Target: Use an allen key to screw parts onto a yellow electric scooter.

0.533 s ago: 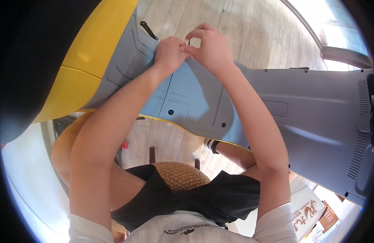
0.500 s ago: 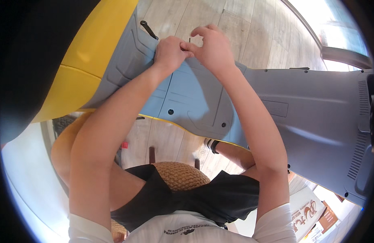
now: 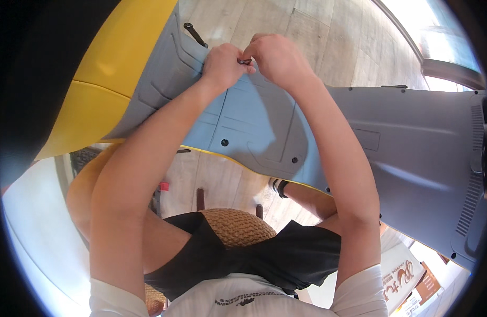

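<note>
Both hands meet over the far edge of the grey-blue footboard (image 3: 243, 124) of what looks like a yellow and grey scooter. My left hand (image 3: 221, 66) is closed, its thumb and fingers pinching a small dark piece (image 3: 245, 62) too small to name. Bent down close against it, my right hand (image 3: 280, 61) has its fingertips together at the same piece; part of its grip is hidden behind the hand. Round black fasteners (image 3: 225, 142) sit in the footboard nearer to me. Left of my hands, a black lever-like part (image 3: 195, 35) sticks out past the panel.
A yellow body panel (image 3: 103, 79) rises on the left. The grey front panel (image 3: 412, 153) stretches to the right. Below me is a woven stool (image 3: 235, 227) on a wood-look floor (image 3: 254, 21). A printed box (image 3: 402, 274) stands at the lower right, near a small red object (image 3: 164, 186) farther left.
My right hand has turned downward and closed in on the small dark piece at my left fingertips; its raised fingers have come down. The left hand has barely moved.
</note>
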`<action>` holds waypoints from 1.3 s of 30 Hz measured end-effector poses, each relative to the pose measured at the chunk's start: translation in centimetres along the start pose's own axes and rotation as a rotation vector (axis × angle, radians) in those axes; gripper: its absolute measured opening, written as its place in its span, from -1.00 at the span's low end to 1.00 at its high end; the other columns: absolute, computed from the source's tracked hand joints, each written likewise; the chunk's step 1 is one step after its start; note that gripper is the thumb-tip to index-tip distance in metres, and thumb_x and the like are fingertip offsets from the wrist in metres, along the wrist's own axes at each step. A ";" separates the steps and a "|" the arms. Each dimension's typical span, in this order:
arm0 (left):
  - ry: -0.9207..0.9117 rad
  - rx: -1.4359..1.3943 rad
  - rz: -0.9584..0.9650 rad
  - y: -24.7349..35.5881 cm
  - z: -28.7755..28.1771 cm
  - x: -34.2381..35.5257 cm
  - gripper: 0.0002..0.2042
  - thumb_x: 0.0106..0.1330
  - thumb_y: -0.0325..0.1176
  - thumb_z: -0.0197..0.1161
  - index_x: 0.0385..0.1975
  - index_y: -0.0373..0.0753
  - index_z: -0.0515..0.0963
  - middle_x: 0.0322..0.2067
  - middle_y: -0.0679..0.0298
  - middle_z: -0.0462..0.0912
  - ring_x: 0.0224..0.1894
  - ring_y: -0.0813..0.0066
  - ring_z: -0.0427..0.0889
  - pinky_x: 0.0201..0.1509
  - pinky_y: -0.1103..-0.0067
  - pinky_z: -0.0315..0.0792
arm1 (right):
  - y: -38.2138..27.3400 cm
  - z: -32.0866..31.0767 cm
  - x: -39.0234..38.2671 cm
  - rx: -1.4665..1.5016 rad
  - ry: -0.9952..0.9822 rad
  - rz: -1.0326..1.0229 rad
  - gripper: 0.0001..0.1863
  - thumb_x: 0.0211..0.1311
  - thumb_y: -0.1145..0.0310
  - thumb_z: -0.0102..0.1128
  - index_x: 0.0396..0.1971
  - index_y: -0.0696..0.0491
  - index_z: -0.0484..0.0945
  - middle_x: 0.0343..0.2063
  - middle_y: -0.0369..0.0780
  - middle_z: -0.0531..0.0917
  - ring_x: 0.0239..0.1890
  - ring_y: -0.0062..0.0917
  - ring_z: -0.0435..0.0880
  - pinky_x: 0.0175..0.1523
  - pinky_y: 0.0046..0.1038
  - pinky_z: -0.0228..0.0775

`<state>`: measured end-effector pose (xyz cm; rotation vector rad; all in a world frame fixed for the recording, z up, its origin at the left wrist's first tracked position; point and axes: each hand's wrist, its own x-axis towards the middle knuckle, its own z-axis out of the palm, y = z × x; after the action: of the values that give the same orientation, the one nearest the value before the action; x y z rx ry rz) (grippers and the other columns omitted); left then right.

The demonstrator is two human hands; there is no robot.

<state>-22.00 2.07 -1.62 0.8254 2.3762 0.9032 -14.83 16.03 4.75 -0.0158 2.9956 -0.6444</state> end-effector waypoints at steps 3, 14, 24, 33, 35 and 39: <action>0.081 -0.050 0.018 -0.4 0.1 0.0 -0.81 -0.01 -0.25 0.53 -0.47 -0.20 0.72 -0.45 0.15 0.73 -0.35 0.21 0.70 -0.18 0.39 0.53 | -1.8 0.3 0.1 0.345 0.076 0.416 -0.81 -0.03 0.31 0.37 -0.38 0.04 0.75 -0.36 -0.13 0.71 -0.25 -0.21 0.69 -0.16 -0.25 0.55; 0.033 -0.104 0.045 -0.8 0.7 0.1 -0.83 0.03 -0.35 0.47 -0.38 -0.21 0.72 -0.41 0.17 0.74 -0.33 0.28 0.73 -0.20 0.44 0.54 | -0.8 0.9 -0.3 0.036 0.037 0.193 -0.88 -0.09 0.41 0.38 -0.52 0.12 0.70 -0.41 -0.03 0.69 -0.25 -0.17 0.67 -0.15 -0.22 0.55; 0.117 0.025 0.076 -0.7 0.7 0.4 -0.84 0.10 -0.30 0.39 -0.40 -0.25 0.71 -0.44 0.01 0.70 -0.34 0.01 0.69 -0.20 0.27 0.56 | -1.0 3.9 -0.4 0.376 0.474 0.283 -0.86 -0.04 0.38 0.31 -0.46 0.10 0.72 -0.18 -0.07 0.72 -0.19 -0.18 0.68 -0.03 -0.25 0.53; 0.098 0.006 0.029 -0.7 1.0 0.5 -0.87 0.09 -0.33 0.34 -0.51 -0.27 0.66 -0.41 -0.02 0.69 -0.28 -0.05 0.67 -0.19 0.24 0.54 | -1.4 1.3 -0.3 0.392 0.138 0.356 -0.82 0.01 0.34 0.29 -0.47 0.15 0.72 -0.55 -0.01 0.67 -0.25 -0.16 0.67 -0.14 -0.20 0.55; 0.138 0.040 0.094 -1.2 1.1 0.5 -0.85 0.08 -0.33 0.36 -0.51 -0.28 0.64 -0.41 0.00 0.69 -0.28 -0.03 0.68 -0.19 0.25 0.54 | -2.0 1.7 -0.5 0.280 0.189 0.296 -0.84 0.00 0.37 0.28 -0.50 0.16 0.71 -0.53 -0.01 0.67 -0.27 -0.14 0.66 -0.15 -0.20 0.55; 0.183 0.062 0.151 -1.7 1.6 0.1 -0.88 0.08 -0.39 0.34 -0.44 -0.29 0.61 -0.44 0.00 0.66 -0.36 0.00 0.66 -0.26 0.35 0.52 | -1.6 3.8 -0.8 0.174 0.303 0.133 -0.90 -0.03 0.45 0.24 -0.56 0.17 0.67 -0.45 0.00 0.67 -0.31 -0.10 0.63 -0.15 -0.20 0.53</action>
<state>-21.76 1.77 -3.97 0.9955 2.5370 1.0080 -13.73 12.99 1.98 0.3166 3.1718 -0.9684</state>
